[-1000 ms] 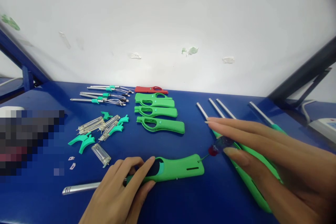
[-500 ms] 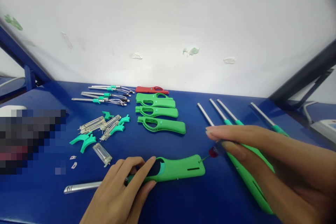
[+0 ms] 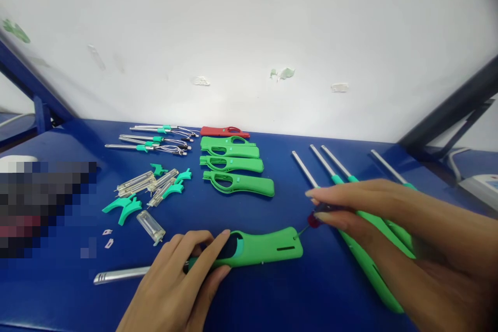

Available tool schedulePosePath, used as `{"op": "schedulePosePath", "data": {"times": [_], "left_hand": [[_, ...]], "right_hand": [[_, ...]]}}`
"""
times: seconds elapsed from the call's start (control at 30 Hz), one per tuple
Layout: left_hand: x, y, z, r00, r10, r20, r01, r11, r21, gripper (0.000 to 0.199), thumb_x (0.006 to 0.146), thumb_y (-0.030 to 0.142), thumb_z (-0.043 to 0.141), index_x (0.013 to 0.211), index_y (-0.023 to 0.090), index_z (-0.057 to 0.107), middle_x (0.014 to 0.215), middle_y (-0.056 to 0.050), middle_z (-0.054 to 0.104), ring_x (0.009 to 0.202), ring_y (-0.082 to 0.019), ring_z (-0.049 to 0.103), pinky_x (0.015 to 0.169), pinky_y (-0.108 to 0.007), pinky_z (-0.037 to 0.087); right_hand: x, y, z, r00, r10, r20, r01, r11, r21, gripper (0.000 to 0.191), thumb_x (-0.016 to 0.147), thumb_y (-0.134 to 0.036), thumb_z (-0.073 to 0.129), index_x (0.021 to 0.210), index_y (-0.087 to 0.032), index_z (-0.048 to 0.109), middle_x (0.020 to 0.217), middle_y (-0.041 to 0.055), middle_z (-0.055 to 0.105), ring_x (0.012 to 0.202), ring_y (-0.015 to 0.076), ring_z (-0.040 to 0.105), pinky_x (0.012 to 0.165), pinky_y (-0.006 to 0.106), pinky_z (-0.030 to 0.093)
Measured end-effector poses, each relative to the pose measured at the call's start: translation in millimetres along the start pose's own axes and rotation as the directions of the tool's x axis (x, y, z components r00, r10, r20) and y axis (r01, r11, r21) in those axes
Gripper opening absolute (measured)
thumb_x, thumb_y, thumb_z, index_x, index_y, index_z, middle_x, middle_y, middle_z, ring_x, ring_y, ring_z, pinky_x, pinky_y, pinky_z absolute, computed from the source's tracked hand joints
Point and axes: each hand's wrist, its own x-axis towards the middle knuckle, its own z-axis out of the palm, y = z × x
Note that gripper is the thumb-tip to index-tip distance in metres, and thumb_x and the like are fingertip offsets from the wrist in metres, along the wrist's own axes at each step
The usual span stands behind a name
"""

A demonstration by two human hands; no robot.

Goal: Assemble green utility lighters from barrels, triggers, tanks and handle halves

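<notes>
A green gas lighter (image 3: 268, 247) with a silver metal tube lies flat on the blue table. My left hand (image 3: 181, 275) is closed around its neck beside the trigger opening, pressing it to the table. Between thumb and fingers, my right hand (image 3: 373, 233) grips a small screwdriver (image 3: 313, 219) with a red and dark handle. Its thin shaft slants down to the small hole at the lighter's right end; how deep the tip sits I cannot tell. Behind and under the right hand are several green lighters (image 3: 368, 264) with metal tubes, partly hidden by it.
Several green casing halves (image 3: 249, 185) and a red one (image 3: 220, 132) lie at the back middle. Metal tubes with wires (image 3: 146, 139), clear fuel tanks (image 3: 151, 227), teal triggers (image 3: 130, 210) and small white clips (image 3: 109, 243) are at the left. A white wall (image 3: 249, 26) closes the back.
My right fingers have shifted round the screwdriver handle, which has moved slightly left and up. My left hand and the lighter stay in place; the view has shifted a little.
</notes>
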Motion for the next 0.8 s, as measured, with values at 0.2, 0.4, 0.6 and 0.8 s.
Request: {"op": "schedulePosePath", "data": {"times": [0.2, 0.4, 0.6, 0.8], "left_hand": [[1, 0, -0.1, 1.000, -0.001, -0.003, 0.001, 1.000, -0.013, 0.037, 0.121, 0.038, 0.049, 0.155, 0.027, 0.060, 0.127, -0.006, 0.070, 0.109, -0.020, 0.073, 0.098, -0.033, 0.059], [2, 1, -1.0, 1.000, -0.002, -0.012, 0.002, 1.000, 0.002, 0.037, 0.121, 0.038, 0.048, 0.155, 0.028, 0.060, 0.127, -0.006, 0.070, 0.107, -0.020, 0.073, 0.097, -0.034, 0.060], [2, 2, -0.9, 1.000, 0.004, -0.007, -0.004, 1.000, -0.006, 0.037, 0.121, 0.037, 0.048, 0.154, 0.027, 0.060, 0.126, -0.006, 0.070, 0.107, -0.020, 0.073, 0.097, -0.034, 0.059], [2, 0, 1.1, 1.000, 0.009, -0.008, -0.008, 1.000, 0.006, 0.037, 0.121, 0.039, 0.048, 0.155, 0.028, 0.060, 0.128, -0.006, 0.069, 0.108, -0.020, 0.073, 0.098, -0.034, 0.059]], "right_hand": [[-1, 2, -4, 1.000, -0.016, 0.017, 0.017, 0.997, -0.071, 0.016, 0.111, -0.041, 0.068, 0.124, -0.048, 0.075, 0.120, -0.0159, 0.079, 0.094, 0.0067, 0.081, 0.078, 0.012, 0.063], [-3, -4, -5, 0.997, 0.077, -0.014, -0.078, 0.993, -0.085, 0.019, 0.112, -0.042, 0.065, 0.124, -0.056, 0.072, 0.103, -0.0243, 0.079, 0.080, 0.0043, 0.079, 0.074, 0.010, 0.059], [1, -7, -2, 0.991, 0.120, -0.055, -0.126, 0.985, -0.120, 0.007, 0.109, -0.053, 0.074, 0.107, -0.047, 0.072, 0.093, -0.0180, 0.073, 0.075, 0.0063, 0.071, 0.068, 0.025, 0.051], [-4, -3, 9, 0.980, 0.145, -0.139, -0.156, 0.985, -0.070, 0.030, 0.105, -0.065, 0.075, 0.100, -0.037, 0.069, 0.102, -0.0159, 0.077, 0.085, 0.0076, 0.074, 0.075, 0.019, 0.055]]}}
